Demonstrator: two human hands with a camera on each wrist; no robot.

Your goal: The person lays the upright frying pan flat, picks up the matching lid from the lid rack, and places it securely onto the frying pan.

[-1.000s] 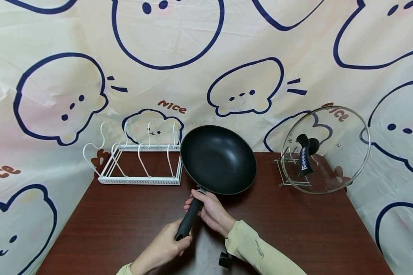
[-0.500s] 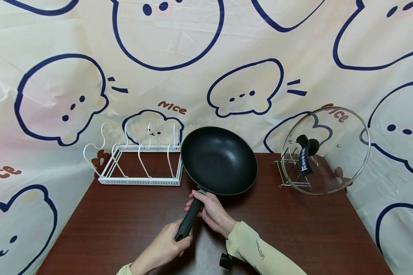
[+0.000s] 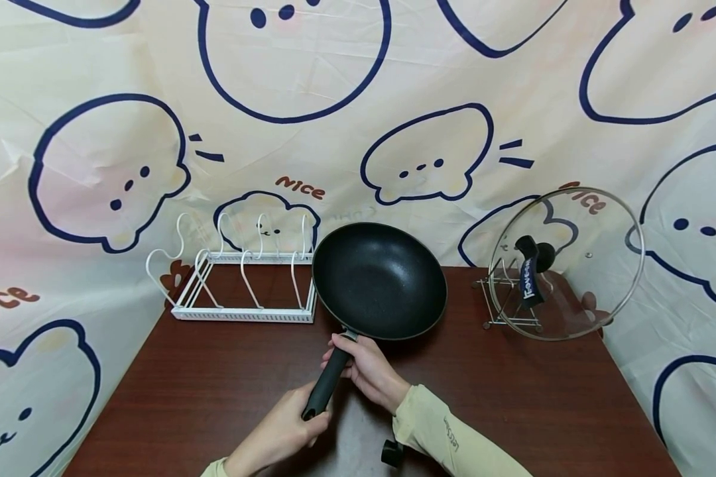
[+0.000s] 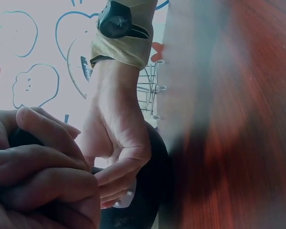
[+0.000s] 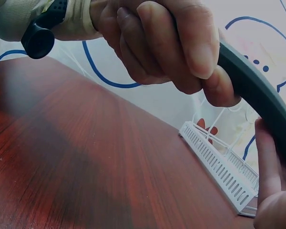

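Note:
A black frying pan is held above the table, its inside facing me and its dark handle slanting down to the left. Around the lower end of the handle curl the fingers of my left hand. My right hand grips the same handle higher up, close to the pan body. The left wrist view shows the right hand beyond the left hand's curled fingers. In the right wrist view the left hand wraps the handle, with part of the right hand at the lower right.
A white wire rack stands at the back left, just beside the pan. At the back right, a glass lid with a black knob leans upright in a small metal stand. Patterned cloth hangs behind the brown table.
Both hands keep their hold on the pan handle, and the pan hardly moves. The whole head view shifts very slightly downward.

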